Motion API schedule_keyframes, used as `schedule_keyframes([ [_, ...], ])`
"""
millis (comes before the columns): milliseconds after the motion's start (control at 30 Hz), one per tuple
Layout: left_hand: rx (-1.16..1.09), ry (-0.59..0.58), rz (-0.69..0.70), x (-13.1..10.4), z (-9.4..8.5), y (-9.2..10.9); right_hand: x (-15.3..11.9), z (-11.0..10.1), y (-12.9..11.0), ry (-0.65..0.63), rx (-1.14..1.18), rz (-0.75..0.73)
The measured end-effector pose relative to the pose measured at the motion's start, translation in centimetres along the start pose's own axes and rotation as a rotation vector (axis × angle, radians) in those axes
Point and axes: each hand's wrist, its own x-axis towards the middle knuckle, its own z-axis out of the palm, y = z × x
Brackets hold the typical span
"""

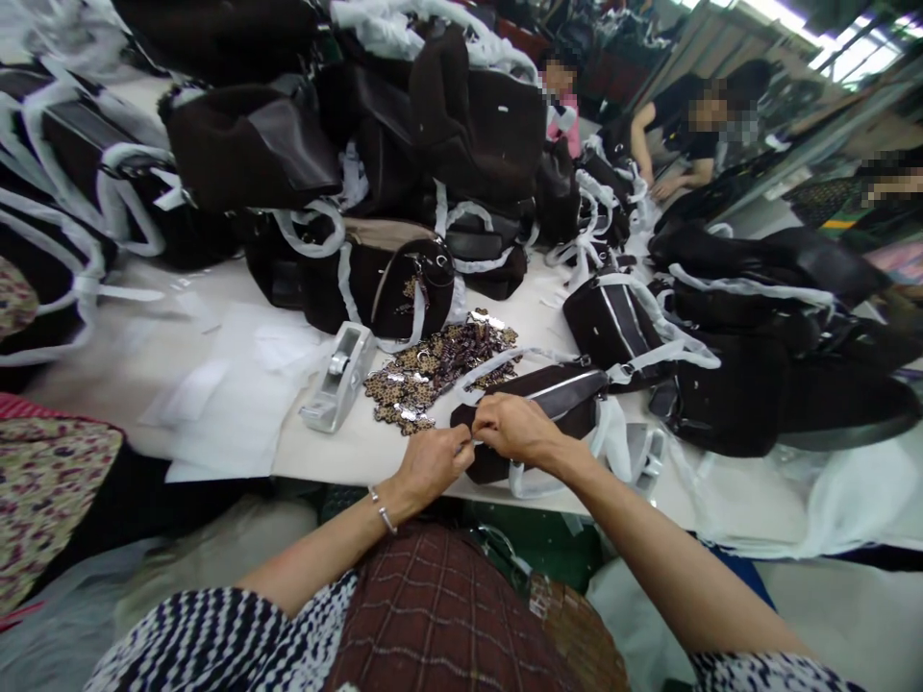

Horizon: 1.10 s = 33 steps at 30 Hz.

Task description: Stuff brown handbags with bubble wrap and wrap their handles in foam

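A dark brown handbag (569, 399) with a zip along its top and white-wrapped handles lies at the table's front edge. At its left end my left hand (433, 466) and my right hand (511, 428) meet with fingers pinched together. What the fingertips hold is too small and covered to make out. Just beyond my hands is a heap of brown patterned charms (411, 384) with metal parts. A grey tape dispenser (338, 375) stands left of the heap.
Dark handbags (476, 125) are piled high at the back, with more bags (750, 375) at the right. White paper sheets (237, 384) lie on the left of the table (346, 461). A second tape dispenser (649, 457) is right of the handbag. Co-workers (678, 135) are across the table.
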Motion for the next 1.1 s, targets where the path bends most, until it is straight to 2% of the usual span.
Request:
schedule_keyframes([
  [100, -0.196, 0.005, -0.078, 0.5, -0.2, -0.1, -1.0, 0.8, -1.2, 0.161, -0.12, 0.04],
  [167, -0.492, -0.042, -0.159, 0.9, -0.1, -0.3, -1.8, 1.5, -1.9, 0.268, -0.184, 0.026],
  [267, -1.067, -0.255, -0.396, 1.4, 0.2, -0.7, -3.2, 3.3, -2.5, 0.421, -0.233, -0.027],
  [300, -1.194, -0.332, -0.462, 1.5, 0.3, -0.9, -3.7, 4.1, -2.6, 0.471, -0.242, -0.031],
  [367, -1.304, -0.427, -0.527, 1.7, 0.4, -1.1, -4.7, 6.0, -2.9, 0.546, -0.266, -0.018],
  [500, -1.358, -0.492, -0.537, 1.9, 0.4, -1.7, -6.8, 8.4, -3.7, 0.545, -0.281, 0.024],
  [600, -1.363, -0.494, -0.517, 1.7, 0.2, -1.9, -7.2, 7.7, -4.1, 0.633, -0.195, 0.073],
  [667, -1.343, -0.476, -0.481, 1.6, 0.0, -2.0, -6.3, 6.6, -3.9, 0.694, -0.171, 0.092],
  [767, -1.287, -0.469, -0.417, 1.5, -0.2, -2.1, -4.1, 5.6, -2.7, 0.621, -0.216, -0.002],
  [867, -1.305, -0.516, -0.4, 1.2, -0.1, -2.1, -2.3, 6.3, -1.4, 0.573, -0.233, -0.109],
  [967, -1.335, -0.592, -0.325, 0.7, 0.2, -2.7, -2.1, 7.8, -1.2, 0.666, -0.192, -0.116],
  [1033, -1.21, -0.619, -0.233, 0.8, 0.5, -3.7, -3.0, 8.6, -1.8, 0.72, -0.162, -0.053],
  [1100, -0.977, -0.561, -0.153, 1.7, 0.7, -5.3, -4.6, 9.2, -2.7, 0.746, -0.113, 0.034],
])
